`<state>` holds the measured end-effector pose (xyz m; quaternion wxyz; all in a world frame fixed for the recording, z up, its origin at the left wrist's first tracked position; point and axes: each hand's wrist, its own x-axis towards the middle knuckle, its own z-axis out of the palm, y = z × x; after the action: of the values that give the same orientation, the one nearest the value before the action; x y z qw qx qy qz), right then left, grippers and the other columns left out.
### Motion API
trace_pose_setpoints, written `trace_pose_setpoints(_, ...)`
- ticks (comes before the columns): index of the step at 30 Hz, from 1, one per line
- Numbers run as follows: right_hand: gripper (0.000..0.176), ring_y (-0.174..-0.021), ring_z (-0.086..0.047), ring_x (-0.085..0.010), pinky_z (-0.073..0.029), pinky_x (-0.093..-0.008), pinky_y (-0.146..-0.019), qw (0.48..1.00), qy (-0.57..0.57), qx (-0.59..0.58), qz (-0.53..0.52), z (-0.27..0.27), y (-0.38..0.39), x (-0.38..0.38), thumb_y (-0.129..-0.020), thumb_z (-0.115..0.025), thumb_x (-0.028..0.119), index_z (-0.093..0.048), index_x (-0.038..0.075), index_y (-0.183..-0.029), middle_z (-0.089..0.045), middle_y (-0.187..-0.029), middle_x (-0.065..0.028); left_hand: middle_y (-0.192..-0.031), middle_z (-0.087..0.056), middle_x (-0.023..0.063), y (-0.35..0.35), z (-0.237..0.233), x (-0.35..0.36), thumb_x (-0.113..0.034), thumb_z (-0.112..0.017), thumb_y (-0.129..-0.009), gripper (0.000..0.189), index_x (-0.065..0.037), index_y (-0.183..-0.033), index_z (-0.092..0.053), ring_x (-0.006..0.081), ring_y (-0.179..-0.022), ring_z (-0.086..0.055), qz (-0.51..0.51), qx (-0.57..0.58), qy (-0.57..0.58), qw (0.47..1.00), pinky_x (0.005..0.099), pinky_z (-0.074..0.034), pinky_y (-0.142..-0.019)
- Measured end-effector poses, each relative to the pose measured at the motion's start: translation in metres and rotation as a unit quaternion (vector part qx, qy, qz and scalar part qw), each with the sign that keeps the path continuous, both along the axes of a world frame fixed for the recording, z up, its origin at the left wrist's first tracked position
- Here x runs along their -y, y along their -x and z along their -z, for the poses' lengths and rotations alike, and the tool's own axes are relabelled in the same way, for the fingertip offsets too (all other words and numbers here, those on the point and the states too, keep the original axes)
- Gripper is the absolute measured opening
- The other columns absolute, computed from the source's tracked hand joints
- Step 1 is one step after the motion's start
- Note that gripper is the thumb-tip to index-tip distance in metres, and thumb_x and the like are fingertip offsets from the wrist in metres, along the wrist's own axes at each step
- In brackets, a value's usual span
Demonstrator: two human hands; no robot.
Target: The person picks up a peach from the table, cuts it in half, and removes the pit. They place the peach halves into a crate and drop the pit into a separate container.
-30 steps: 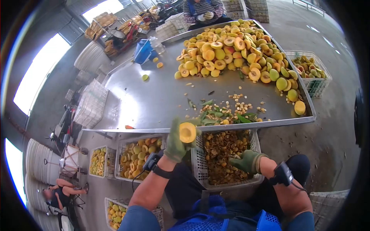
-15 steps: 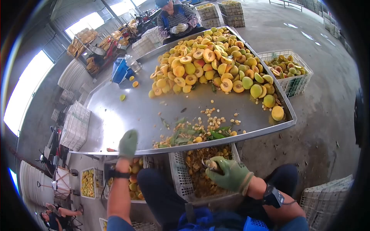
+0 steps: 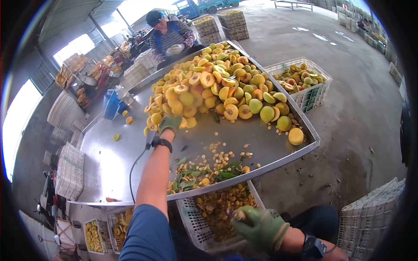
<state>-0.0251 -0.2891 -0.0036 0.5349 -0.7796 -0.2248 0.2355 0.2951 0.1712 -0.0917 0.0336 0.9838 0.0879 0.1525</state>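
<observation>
My left hand, in a green glove, reaches over the metal table to the near edge of a heap of yellow peaches, many cut in half. Its fingers are blurred and partly hidden against the fruit. My right hand, also gloved in green, is closed around a small tool with a brownish end; its kind does not show. That hand is over the right side of a white crate holding wet peach scraps and pits. Pale pits and green leaves lie along the table's near edge.
Across the table sits a person in white gloves. A crate of peaches stands to the right of the table. A blue container and a clear bottle are at its left. Stacked crates stand at lower right.
My left hand has moved from the table's near edge forward to the peach heap. My right hand stays near the scraps crate with the small tool. The view has shifted.
</observation>
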Motion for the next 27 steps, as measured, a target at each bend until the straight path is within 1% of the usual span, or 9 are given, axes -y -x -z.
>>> trace_pose_setpoints(3,0.025,-0.077,-0.068,-0.0340,-0.052,-0.0420,-0.072,0.995,-0.080,0.038,0.044,0.016,-0.012,-0.014,-0.098,-0.064,0.032,-0.064,0.007,-0.100,-0.069,-0.086,-0.0183,-0.084,-0.072,0.0154,0.036,0.018,-0.034,-0.032,-0.066,-0.092,0.029,-0.006,-0.103,-0.071,0.0315,-0.079,-0.070,0.171,-0.046,-0.113,0.978,0.0396,-0.055,-0.069)
trace_pose_setpoints(8,0.025,-0.071,-0.063,-0.0242,-0.051,-0.0381,-0.069,0.992,-0.073,0.016,0.106,0.039,-0.040,-0.063,-0.097,-0.065,0.028,-0.064,0.003,-0.096,-0.065,-0.079,-0.0134,-0.085,-0.072,0.0130,0.152,0.011,0.067,-0.033,-0.060,-0.099,0.029,-0.006,-0.102,-0.071,0.0309,-0.077,-0.068,0.008,-0.073,0.358,0.931,0.0366,-0.053,-0.070)
trace_pose_setpoints(10,0.021,-0.067,-0.057,-0.0135,-0.050,-0.0330,-0.063,0.989,-0.077,-0.020,0.127,0.045,-0.048,-0.079,-0.097,-0.065,0.022,-0.062,0.001,-0.094,-0.060,-0.074,-0.0028,-0.087,-0.072,0.0150,0.165,0.026,0.077,-0.040,-0.062,-0.097,0.036,-0.005,-0.102,-0.070,0.0338,-0.082,-0.068,0.160,0.010,0.172,0.972,0.0391,-0.053,-0.075)
trace_pose_setpoints(11,0.030,-0.074,-0.065,-0.0247,-0.051,-0.0388,-0.072,0.988,-0.075,-0.053,0.127,0.037,-0.048,-0.078,-0.096,-0.066,0.031,-0.066,0.000,-0.096,-0.067,-0.079,-0.0154,-0.088,-0.072,0.0161,0.169,0.023,0.087,-0.042,-0.063,-0.096,0.039,-0.005,-0.102,-0.070,0.0353,-0.084,-0.068,0.184,-0.003,0.145,0.972,0.0405,-0.053,-0.077)
trace_pose_setpoints(12,0.028,-0.072,-0.061,-0.0191,-0.050,-0.0357,-0.069,0.986,-0.078,-0.049,0.137,0.035,-0.049,-0.077,-0.097,-0.065,0.029,-0.065,0.001,-0.095,-0.065,-0.077,-0.0102,-0.089,-0.073,0.0171,0.173,0.020,0.097,-0.045,-0.064,-0.095,0.042,-0.004,-0.102,-0.070,0.0367,-0.086,-0.068,0.208,-0.015,0.118,0.971,0.0419,-0.053,-0.079)
trace_pose_setpoints(15,0.024,-0.067,-0.054,-0.0075,-0.048,-0.0281,-0.063,0.984,-0.063,-0.016,0.168,0.044,-0.048,-0.068,-0.098,-0.065,0.026,-0.063,0.002,-0.094,-0.061,-0.073,0.0008,-0.091,-0.072,0.0188,0.196,-0.023,0.136,-0.047,-0.068,-0.092,0.045,-0.003,-0.103,-0.070,0.0379,-0.087,-0.068,0.175,-0.146,0.169,0.959,0.0445,-0.052,-0.081)
trace_pose_setpoints(20,0.033,-0.074,-0.063,-0.0217,-0.052,-0.0383,-0.074,0.979,-0.079,-0.054,0.182,0.050,-0.054,-0.064,-0.096,-0.065,0.032,-0.066,-0.001,-0.097,-0.069,-0.081,-0.0140,-0.087,-0.071,0.0145,0.203,-0.023,0.150,-0.033,-0.077,-0.089,0.033,-0.003,-0.101,-0.068,0.0298,-0.076,-0.066,0.142,-0.094,0.214,0.962,0.0405,-0.053,-0.073)
trace_pose_setpoints(26,0.021,-0.068,-0.056,-0.0089,-0.049,-0.0314,-0.063,0.986,-0.098,0.021,0.131,0.048,-0.047,-0.085,-0.098,-0.064,0.023,-0.064,0.002,-0.095,-0.061,-0.073,-0.0015,-0.089,-0.067,-0.0018,0.228,-0.057,0.168,-0.033,-0.071,-0.098,0.029,-0.005,-0.098,-0.064,0.0110,-0.070,-0.061,0.089,-0.081,0.699,0.705,0.0254,-0.054,-0.073)
trace_pose_setpoints(27,0.021,-0.068,-0.057,-0.0094,-0.049,-0.0320,-0.063,0.987,-0.096,0.037,0.125,0.047,-0.047,-0.088,-0.099,-0.064,0.023,-0.064,0.002,-0.095,-0.061,-0.073,-0.0022,-0.094,-0.068,0.0007,0.239,-0.063,0.174,-0.031,-0.069,-0.100,0.028,-0.003,-0.105,-0.064,0.0121,-0.077,-0.062,0.125,-0.071,0.675,0.724,0.0274,-0.054,-0.076)
